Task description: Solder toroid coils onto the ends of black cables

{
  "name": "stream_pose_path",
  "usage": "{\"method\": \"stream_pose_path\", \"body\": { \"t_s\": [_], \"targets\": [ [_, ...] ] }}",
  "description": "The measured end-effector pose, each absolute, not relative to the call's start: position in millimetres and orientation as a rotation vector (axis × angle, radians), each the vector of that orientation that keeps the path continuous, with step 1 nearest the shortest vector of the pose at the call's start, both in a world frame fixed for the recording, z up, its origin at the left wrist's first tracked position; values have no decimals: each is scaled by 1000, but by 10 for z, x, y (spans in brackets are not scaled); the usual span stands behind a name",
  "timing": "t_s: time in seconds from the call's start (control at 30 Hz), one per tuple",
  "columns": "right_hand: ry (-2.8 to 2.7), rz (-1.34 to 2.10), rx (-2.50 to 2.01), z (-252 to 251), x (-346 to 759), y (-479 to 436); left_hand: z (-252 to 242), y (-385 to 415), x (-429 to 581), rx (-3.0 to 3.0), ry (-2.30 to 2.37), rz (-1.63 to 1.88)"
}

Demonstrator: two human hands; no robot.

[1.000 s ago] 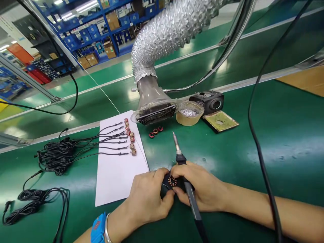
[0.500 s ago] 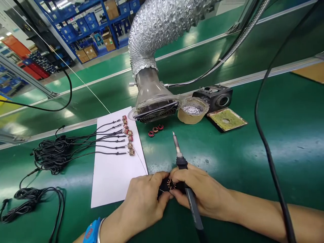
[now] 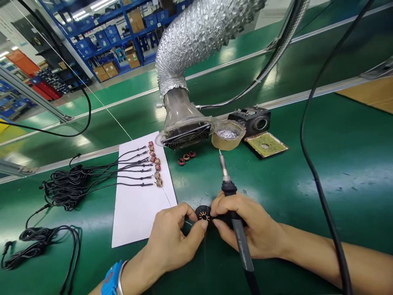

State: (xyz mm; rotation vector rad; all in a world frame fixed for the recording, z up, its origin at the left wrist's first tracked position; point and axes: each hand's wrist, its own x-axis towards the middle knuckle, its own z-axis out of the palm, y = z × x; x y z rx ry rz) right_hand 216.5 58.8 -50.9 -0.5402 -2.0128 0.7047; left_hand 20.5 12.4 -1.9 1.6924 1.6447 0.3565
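Head view: curled left fingers (image 3: 196,235) pinch a black, orange-spoked ring (image 3: 202,210); right fingers (image 3: 225,234) grip a soldering iron (image 3: 241,239) slanting toward the desk's far edge (image 3: 294,102).

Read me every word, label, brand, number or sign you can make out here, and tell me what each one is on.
No text can be read.
Blue wristband: reddish mark, too blurred to read.
Soldering iron: no readable lettering on the handle.
Cardboard boxes and blue bins on the shelves: any labels are too small to read.
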Motion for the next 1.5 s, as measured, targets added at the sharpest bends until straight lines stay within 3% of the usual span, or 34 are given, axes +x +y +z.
{"method": "stream_pose_path", "body": {
  "t_s": [0.23,0.5,1.03,1.3,1.5],
  "targets": [
    [-2062,584,-331,-511,2109,576,-75,83,250,1738,1678,393],
    [-2129,468,-390,-517,2138,594,-103,74,235,1740,1661,402],
    [-1988,575,-436,-448,2055,695,-19,273,81,1469,1502,378],
    [-2322,89,-457,-286,2015,658,-26,384,81,1435,1426,352],
    [-2159,401,-465,-326,2117,730,-50,382,149,1390,1393,333]
  ]
}}
